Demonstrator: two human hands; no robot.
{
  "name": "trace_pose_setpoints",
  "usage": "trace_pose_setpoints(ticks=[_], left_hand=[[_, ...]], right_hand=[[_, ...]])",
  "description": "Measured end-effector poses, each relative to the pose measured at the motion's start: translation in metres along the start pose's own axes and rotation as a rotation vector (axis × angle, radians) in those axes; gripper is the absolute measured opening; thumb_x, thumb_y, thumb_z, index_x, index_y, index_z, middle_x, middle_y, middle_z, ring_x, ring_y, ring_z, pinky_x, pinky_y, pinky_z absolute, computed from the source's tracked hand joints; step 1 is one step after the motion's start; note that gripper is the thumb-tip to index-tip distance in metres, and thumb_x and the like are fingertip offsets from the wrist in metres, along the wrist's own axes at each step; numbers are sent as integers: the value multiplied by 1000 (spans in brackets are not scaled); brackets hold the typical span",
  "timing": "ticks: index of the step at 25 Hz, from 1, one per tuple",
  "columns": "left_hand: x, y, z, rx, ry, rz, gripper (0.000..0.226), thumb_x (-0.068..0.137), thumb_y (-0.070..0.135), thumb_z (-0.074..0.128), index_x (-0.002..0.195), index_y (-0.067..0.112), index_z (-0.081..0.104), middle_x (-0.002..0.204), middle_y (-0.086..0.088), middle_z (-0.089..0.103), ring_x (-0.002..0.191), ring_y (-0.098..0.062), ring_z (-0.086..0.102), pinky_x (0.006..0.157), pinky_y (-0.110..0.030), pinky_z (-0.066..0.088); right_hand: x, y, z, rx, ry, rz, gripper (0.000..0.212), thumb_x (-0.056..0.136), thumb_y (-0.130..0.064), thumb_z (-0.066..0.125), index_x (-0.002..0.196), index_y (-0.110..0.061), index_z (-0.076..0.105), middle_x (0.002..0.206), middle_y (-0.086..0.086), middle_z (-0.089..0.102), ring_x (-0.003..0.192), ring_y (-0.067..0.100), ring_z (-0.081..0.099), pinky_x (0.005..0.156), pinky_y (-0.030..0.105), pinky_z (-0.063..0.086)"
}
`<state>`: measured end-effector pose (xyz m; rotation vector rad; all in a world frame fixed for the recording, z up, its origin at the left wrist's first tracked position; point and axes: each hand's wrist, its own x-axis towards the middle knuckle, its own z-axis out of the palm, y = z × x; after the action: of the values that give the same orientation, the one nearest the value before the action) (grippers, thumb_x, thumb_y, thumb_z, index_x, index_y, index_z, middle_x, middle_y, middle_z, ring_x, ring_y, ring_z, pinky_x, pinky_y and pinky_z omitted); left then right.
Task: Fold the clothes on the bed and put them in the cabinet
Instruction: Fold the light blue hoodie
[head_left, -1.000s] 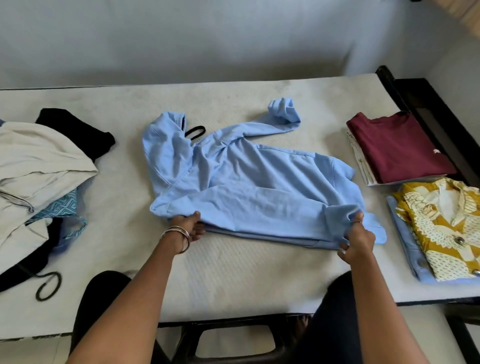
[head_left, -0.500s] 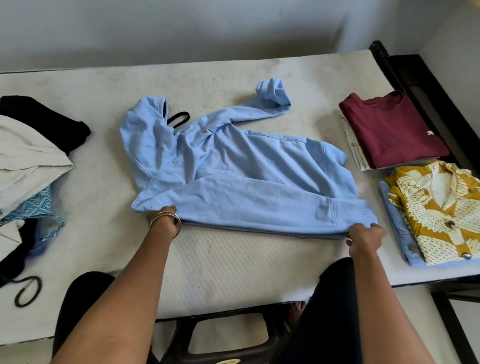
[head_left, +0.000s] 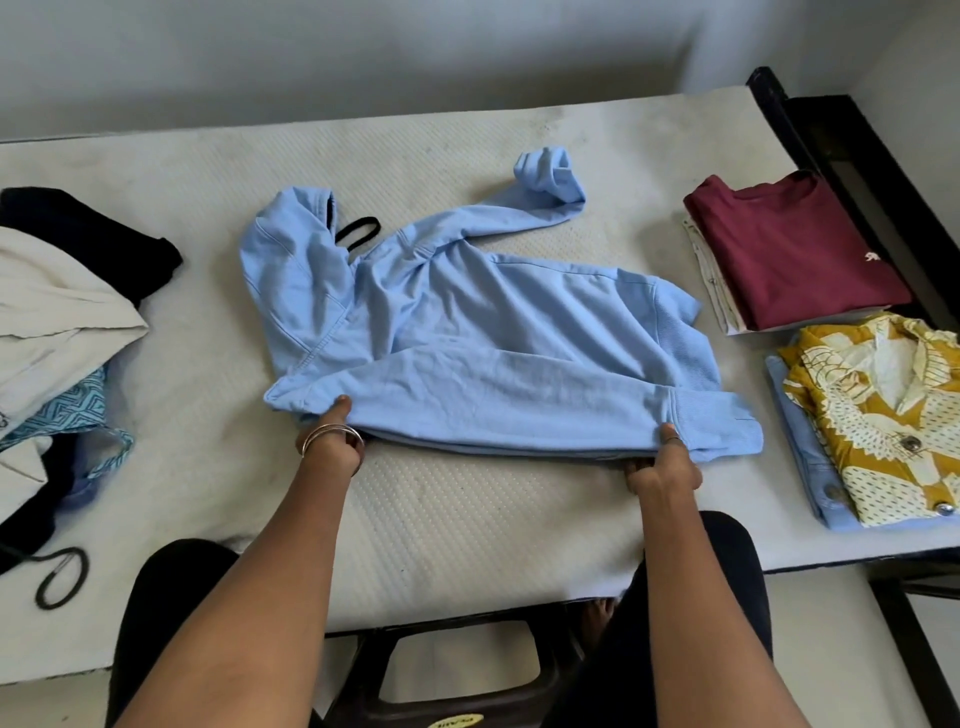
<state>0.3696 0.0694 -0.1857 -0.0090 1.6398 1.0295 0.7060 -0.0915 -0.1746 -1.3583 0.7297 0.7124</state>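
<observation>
Pinching the blue hoodie (head_left: 483, 332) on the white mattress (head_left: 467, 519), both hands' grip.

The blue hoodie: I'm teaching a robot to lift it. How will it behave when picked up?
Likely floppy: the blue hoodie creases where the left hand and right hand grip it. Its loose far sleeve would probably dangle.

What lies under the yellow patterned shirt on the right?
A folded light blue garment lies under the yellow shirt; its near and left edges stick out, with a button showing. The rest is covered, so its type and whether anything lies beneath it cannot be told.
</observation>
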Motion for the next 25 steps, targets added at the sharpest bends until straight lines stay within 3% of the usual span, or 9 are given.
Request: trace_pose_setpoints(ticks=[4,7,10,13,16,18,21,23,25], left_hand=[[-6,3,5,-90,23,2,51,75,6,74,123,15,57,120,-7,64,101,-27,65,84,-50,54],[-12,-3,1,-67,86,93,52,77,-7,68,126,8,57,121,-9,63,92,-26,65,83,-42,54],[-12,-10,-12,-13,105,163,51,75,-13,66,123,4,59,119,-10,64,88,-25,63,82,-41,53],[-14,-10,-11,75,203,196,51,69,-2,70,118,7,60,118,-15,63,97,-33,67,83,-48,56],[-41,-11,3,569,501,319,58,84,1,59,137,1,35,138,-25,41,121,-43,49,97,-47,44],[-57,-26,11,944,597,759,59,90,2,50,144,-1,26,144,-28,33,125,-46,41,96,-52,38],[-42,-65,16,1598,192,1487,73,74,9,67,142,7,41,151,-22,32,133,-41,38,100,-54,34],[-28,-86,23,1808,-122,1605,75,71,15,72,141,19,48,155,-10,31,140,-35,34,106,-56,28],[-26,-90,36,1805,-270,1625,59,76,20,63,134,26,56,146,-4,47,128,-31,50,96,-59,40]], right_hand=[[-26,-20,1,84,-65,-103,36,84,-2,65,118,-13,62,114,0,67,104,21,65,84,41,57],[-26,-20,-6,-47,85,-160,42,88,1,57,130,-3,53,124,9,62,92,21,64,70,29,52],[-38,-21,0,-363,312,-167,69,89,-14,65,144,-2,25,145,22,38,123,36,51,92,36,45],[-45,-11,12,-911,390,-669,78,88,-32,65,150,-6,24,151,25,25,136,43,31,107,53,34],[-26,-4,20,-1337,-201,-1194,51,90,-21,63,139,-13,48,144,15,44,132,38,37,101,55,37],[-4,-6,12,-1742,-516,-1251,55,92,-43,60,144,-32,44,153,2,37,139,31,30,108,53,29],[22,-15,-11,-2076,-386,-1049,67,92,-72,30,152,-50,8,163,-15,1,150,17,4,113,57,3],[24,-12,-10,-2066,-240,-955,66,95,-71,18,153,-44,6,163,-13,0,150,12,1,111,65,2],[14,-13,10,-1803,-96,-966,56,98,-62,26,146,-33,36,156,-2,30,142,21,25,105,62,19]])
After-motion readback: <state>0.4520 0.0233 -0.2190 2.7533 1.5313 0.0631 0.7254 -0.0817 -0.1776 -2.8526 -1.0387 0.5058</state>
